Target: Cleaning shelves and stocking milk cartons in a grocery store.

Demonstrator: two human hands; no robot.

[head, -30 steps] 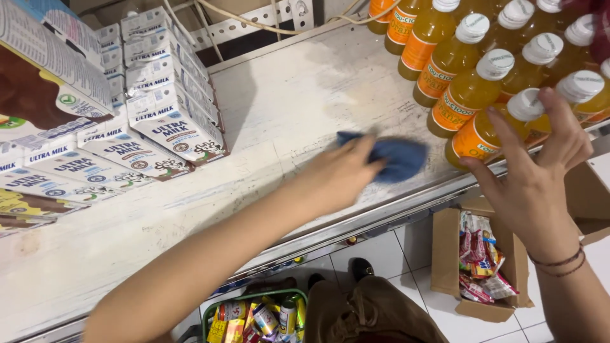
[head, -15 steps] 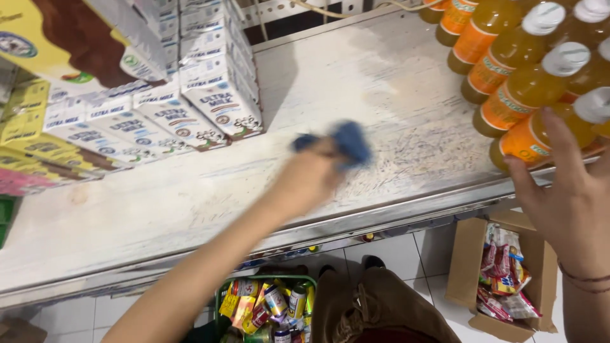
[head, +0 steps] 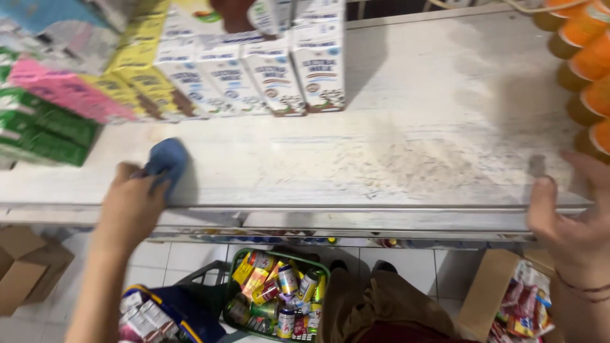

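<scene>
1. One blue cloth (head: 166,160) lies bunched at the shelf's (head: 406,121) front left, pressed under the left hand (head: 130,206); its fingers curl over it, pinching it against the surface.
2. The dusty, speckled patch (head: 413,166) lies to the cloth's right, between the two hands.
3. The right hand (head: 572,219) rests at the shelf's right edge, fingers spread, holding nothing.
4. Four white cartons (head: 318,60) front the row behind; one green basket (head: 279,295) sits below.

The orange bottles (head: 588,76) at upper right are cut by the frame edge. The left hand (head: 130,206) covers part of the blue cloth (head: 166,159). The right hand (head: 572,216) runs off the right edge, blurred.
</scene>
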